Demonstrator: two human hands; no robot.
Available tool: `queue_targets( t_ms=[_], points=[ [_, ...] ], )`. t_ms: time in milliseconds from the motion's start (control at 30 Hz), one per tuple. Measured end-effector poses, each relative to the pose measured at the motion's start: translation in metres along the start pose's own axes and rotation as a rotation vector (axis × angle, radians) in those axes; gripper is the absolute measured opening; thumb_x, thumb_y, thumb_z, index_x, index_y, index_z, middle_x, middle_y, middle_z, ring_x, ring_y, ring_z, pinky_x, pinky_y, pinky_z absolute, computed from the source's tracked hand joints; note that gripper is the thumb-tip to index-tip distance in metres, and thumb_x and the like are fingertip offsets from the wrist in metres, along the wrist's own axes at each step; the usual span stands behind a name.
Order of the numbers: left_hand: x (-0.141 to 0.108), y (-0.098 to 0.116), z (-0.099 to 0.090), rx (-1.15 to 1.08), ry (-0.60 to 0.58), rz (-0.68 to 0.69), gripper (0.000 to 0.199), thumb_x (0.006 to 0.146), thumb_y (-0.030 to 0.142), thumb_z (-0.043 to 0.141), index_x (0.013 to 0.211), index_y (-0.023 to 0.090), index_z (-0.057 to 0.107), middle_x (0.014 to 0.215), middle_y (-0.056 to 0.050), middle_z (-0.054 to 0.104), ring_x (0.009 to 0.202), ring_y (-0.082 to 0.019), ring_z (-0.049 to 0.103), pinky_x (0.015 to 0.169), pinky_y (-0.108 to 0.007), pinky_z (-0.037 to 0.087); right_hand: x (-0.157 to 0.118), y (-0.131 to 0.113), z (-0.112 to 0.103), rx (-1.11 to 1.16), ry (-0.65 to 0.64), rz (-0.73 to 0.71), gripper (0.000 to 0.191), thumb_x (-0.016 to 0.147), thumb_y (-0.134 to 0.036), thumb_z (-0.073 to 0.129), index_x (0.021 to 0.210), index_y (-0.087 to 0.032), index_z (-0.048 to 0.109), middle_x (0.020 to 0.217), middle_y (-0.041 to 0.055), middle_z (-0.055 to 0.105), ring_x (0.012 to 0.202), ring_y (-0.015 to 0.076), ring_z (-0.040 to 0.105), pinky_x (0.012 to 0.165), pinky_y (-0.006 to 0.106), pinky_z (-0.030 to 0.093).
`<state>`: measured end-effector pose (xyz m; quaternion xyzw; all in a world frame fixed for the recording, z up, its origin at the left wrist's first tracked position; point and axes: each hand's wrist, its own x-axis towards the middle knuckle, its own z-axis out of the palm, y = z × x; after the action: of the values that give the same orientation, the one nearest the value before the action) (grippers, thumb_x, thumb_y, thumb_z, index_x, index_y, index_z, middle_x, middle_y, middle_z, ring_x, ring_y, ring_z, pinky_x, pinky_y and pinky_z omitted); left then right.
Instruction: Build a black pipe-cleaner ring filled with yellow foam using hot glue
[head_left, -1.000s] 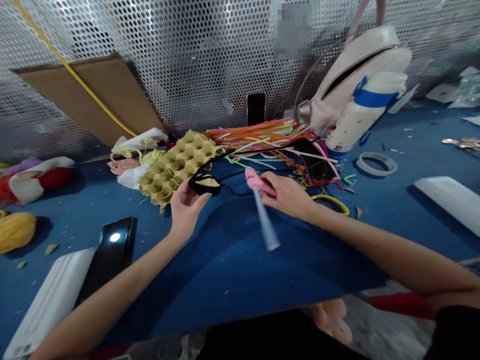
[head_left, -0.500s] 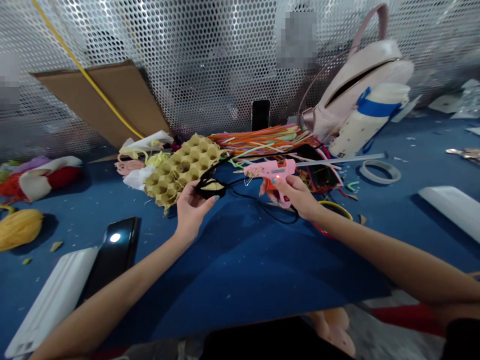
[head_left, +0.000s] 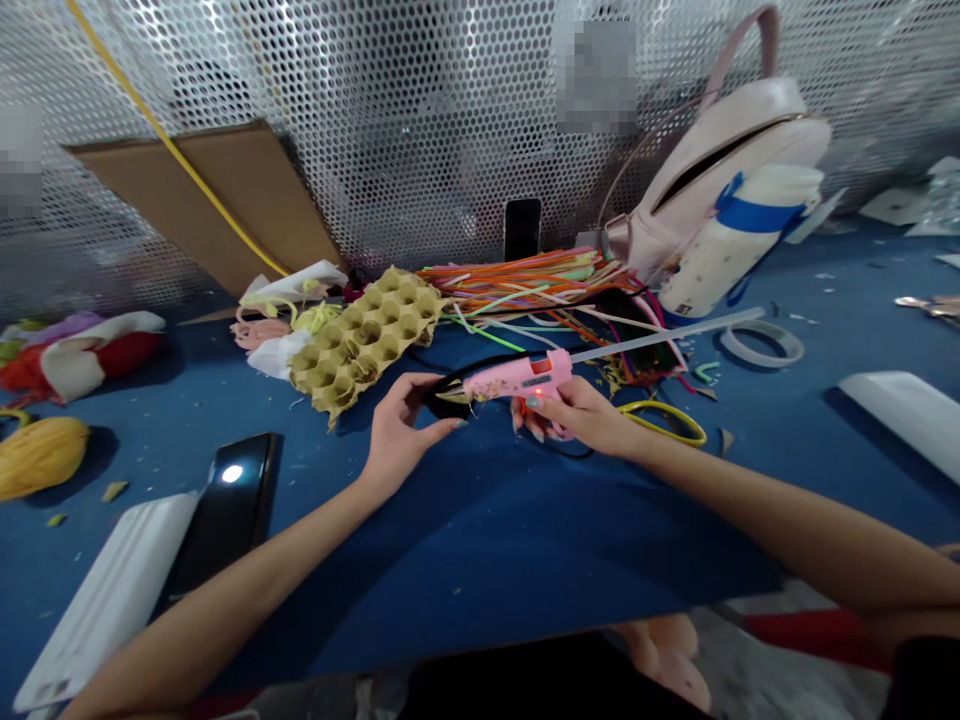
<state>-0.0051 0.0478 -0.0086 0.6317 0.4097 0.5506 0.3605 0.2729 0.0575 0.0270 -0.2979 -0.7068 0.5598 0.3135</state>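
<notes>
In my right hand (head_left: 574, 415) is a pink glue gun (head_left: 521, 378), its red light lit and a long clear glue stick (head_left: 667, 337) poking out of the back. The nozzle points left, at a small black piece (head_left: 450, 408) with a pale yellowish inside. My left hand (head_left: 405, 430) pinches that piece between thumb and fingers. Whether the nozzle touches it I cannot tell. A black cord loops behind the glue gun. Just beyond my left hand lies a yellowish egg carton (head_left: 367, 335).
Colourful pipe cleaners (head_left: 525, 280) lie at the back, near a phone (head_left: 522, 228), a bag (head_left: 735, 140) and a bottle (head_left: 739, 245). To the right are a tape roll (head_left: 762, 344) and a yellow ring (head_left: 667, 422). At left, a dark phone (head_left: 225, 520) and yarn (head_left: 41, 455).
My right hand has brought the glue gun left and down, so its nozzle is now at the black piece. My left hand has shifted slightly right and down.
</notes>
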Motion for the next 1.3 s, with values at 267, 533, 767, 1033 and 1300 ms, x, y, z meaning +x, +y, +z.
queue_targets(
  t_ms=[267, 533, 767, 1033, 1300],
  points=[
    [-0.0036, 0.0023, 0.0027, 0.023, -0.013, 0.007, 0.053, 0.066, 0.029, 0.097, 0.112, 0.018, 0.072, 0.109, -0.008, 0.074, 0.106, -0.025, 0.072, 0.1, -0.042, 0.058, -0.0017, 0.0038, 0.0045, -0.02, 0.034, 0.031, 0.054, 0.098, -0.066, 0.061, 0.083, -0.015, 0.07, 0.069, 0.0023, 0.065, 0.056, 0.0076, 0.051, 0.045, 0.021, 0.036],
    [-0.0035, 0.002, 0.0027, 0.008, -0.007, 0.018, 0.053, 0.066, 0.028, 0.097, 0.112, 0.019, 0.072, 0.11, -0.009, 0.075, 0.106, -0.026, 0.073, 0.099, -0.044, 0.059, -0.0021, 0.0057, 0.0034, -0.051, 0.049, 0.068, 0.051, 0.098, -0.062, 0.06, 0.078, -0.016, 0.067, 0.065, 0.0006, 0.061, 0.054, 0.0077, 0.049, 0.046, 0.021, 0.038],
    [-0.0029, 0.0015, 0.0022, -0.012, -0.001, 0.026, 0.055, 0.064, 0.028, 0.098, 0.112, 0.019, 0.072, 0.109, -0.008, 0.075, 0.103, -0.024, 0.072, 0.096, -0.04, 0.059, -0.0015, 0.0019, 0.0027, -0.086, 0.056, 0.04, 0.048, 0.098, -0.059, 0.061, 0.073, -0.017, 0.064, 0.061, -0.0012, 0.057, 0.052, 0.008, 0.047, 0.046, 0.022, 0.037],
    [-0.0028, 0.0051, 0.0026, -0.008, 0.01, 0.02, 0.055, 0.065, 0.03, 0.097, 0.112, 0.018, 0.071, 0.109, -0.008, 0.074, 0.105, -0.025, 0.073, 0.099, -0.042, 0.059, -0.0004, 0.0018, 0.0013, -0.109, 0.052, 0.027, 0.049, 0.098, -0.059, 0.062, 0.072, -0.018, 0.063, 0.056, -0.003, 0.054, 0.048, 0.007, 0.043, 0.045, 0.022, 0.037],
    [-0.0023, 0.0056, 0.0012, -0.018, 0.005, 0.028, 0.054, 0.067, 0.03, 0.096, 0.113, 0.019, 0.071, 0.11, -0.009, 0.074, 0.107, -0.025, 0.073, 0.102, -0.044, 0.059, 0.0007, 0.0021, 0.0004, -0.097, 0.058, 0.05, 0.049, 0.096, -0.057, 0.062, 0.067, -0.018, 0.06, 0.055, -0.0029, 0.052, 0.049, 0.007, 0.042, 0.045, 0.023, 0.035]
  ],
)
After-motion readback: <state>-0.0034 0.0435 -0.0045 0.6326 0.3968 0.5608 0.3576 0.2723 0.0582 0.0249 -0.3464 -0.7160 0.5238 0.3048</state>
